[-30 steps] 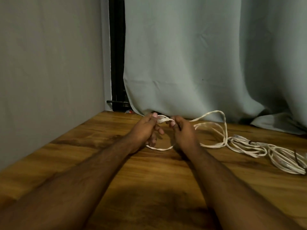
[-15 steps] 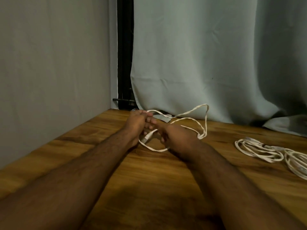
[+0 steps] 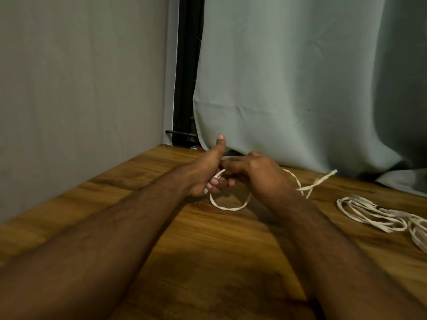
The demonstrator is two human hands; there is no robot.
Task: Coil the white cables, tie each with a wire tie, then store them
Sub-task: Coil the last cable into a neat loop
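Stretching to a grey wall point(image 3: 80, 88) and a pale curtain point(image 3: 288, 77), a wooden tabletop point(image 3: 219, 262) is seen. Above it, a white cable point(image 3: 227, 207) is gripped by the left hand point(image 3: 203, 174), thumb raised, and pinched by the right hand point(image 3: 256, 174). More white cables point(image 3: 379, 213) are left lying well apart at the right.

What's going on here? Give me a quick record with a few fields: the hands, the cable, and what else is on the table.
left hand: grips the white cable, thumb raised
right hand: fingers curled at the same cable
white cable: loop hangs below the hands onto the table; loose end trails to the right
other cables: loose white pile at the right
wooden table: bears everything
curtain: hangs behind, hem on the table
wire tie: none visible
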